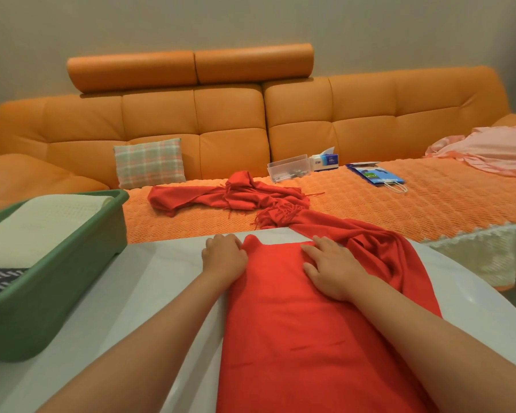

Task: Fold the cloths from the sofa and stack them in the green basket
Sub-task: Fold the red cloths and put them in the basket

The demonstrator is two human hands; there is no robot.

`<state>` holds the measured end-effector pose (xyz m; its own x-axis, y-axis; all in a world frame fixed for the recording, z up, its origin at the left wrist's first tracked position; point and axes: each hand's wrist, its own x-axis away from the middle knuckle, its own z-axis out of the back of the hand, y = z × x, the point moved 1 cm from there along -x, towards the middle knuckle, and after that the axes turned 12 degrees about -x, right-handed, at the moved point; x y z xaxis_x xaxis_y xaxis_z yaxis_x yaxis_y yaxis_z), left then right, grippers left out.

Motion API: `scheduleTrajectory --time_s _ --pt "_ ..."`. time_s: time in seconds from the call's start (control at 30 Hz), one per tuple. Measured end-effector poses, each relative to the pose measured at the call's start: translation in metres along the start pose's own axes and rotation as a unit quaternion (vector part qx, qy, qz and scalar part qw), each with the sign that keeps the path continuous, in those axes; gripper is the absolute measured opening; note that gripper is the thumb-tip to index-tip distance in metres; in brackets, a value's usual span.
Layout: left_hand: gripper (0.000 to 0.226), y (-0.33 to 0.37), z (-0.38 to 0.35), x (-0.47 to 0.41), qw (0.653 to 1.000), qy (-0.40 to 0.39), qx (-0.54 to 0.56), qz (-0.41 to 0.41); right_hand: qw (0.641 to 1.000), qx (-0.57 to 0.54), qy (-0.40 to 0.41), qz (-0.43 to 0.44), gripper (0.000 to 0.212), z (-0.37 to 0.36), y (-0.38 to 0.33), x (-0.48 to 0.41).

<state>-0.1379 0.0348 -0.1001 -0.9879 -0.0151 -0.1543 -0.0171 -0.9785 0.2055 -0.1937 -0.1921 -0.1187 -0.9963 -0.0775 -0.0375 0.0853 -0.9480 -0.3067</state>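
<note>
Long red cloth (295, 308), soft woven fabric w/ a fringed end, runs from the near edge of the white glossy bench (161, 281) up over its far edge & onto the sofa seat. The part on the bench lies flat & smooth down the middle. Its right side is bunched in folds toward the far-right edge. The rest is crumpled on the seat, w/ the fringe just past the bench's far edge.

Left hand (224, 254) is at the far edge of the bench, on the cloth's far-left corner. Fingers are curled & the thumb is against the fabric, pinching the corner, which stands up in a small bump. Right hand (331, 266) lies flat on the cloth near the far edge, fingers straight & spread, pressing down, holding nothing.

Green plastic basket (72, 263), rectangular, sits at the bench's left edge, apart from the hands. Inside is a folded cream textured cloth (42, 228). A dark patterned cloth (0, 278) shows at its near end; under or beside, can't tell.

Behind is an orange leather sofa (221, 114), seat under an orange knitted cover (429, 204). Along the backrest, L to R:
- plaid cushion (149, 162)
- clear plastic box (288, 167)
- tissue box (325, 160), just beside the plastic box
- blue paper bag (376, 174), lying flat
- pink ruffled cloth (489, 150), at the seat's far-right end
</note>
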Motion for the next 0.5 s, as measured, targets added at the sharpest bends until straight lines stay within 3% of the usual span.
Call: scheduleTrajectory --time_s 0.07,0.13,0.23,0.33,0.4,0.5 --pt "0.017 0.008 0.004 0.001 0.987 0.02 0.153 0.041 1.0 -0.014 0.004 -0.003 0.054 0.002 0.001 0.001" --pt "0.018 0.013 0.008 0.007 0.975 0.054 0.213 0.036 0.999 -0.032 -0.004 -0.004 0.053 0.003 0.0 0.002" --pt "0.038 0.003 0.012 0.016 0.983 0.098 0.138 -0.075 0.999 -0.044 -0.012 -0.018 0.052 -0.004 -0.012 -0.002" --pt "0.023 -0.026 0.012 0.01 0.984 0.083 0.051 -0.152 0.998 -0.037 -0.035 -0.023 0.053 -0.014 -0.034 -0.009" --pt "0.016 -0.055 0.011 0.002 0.988 0.061 0.031 -0.142 0.998 -0.034 -0.057 -0.021 0.055 -0.02 -0.052 -0.017" --pt "0.027 -0.098 0.019 -0.006 0.995 0.038 0.016 -0.088 0.996 -0.042 -0.073 0.006 0.058 -0.031 -0.081 -0.03"
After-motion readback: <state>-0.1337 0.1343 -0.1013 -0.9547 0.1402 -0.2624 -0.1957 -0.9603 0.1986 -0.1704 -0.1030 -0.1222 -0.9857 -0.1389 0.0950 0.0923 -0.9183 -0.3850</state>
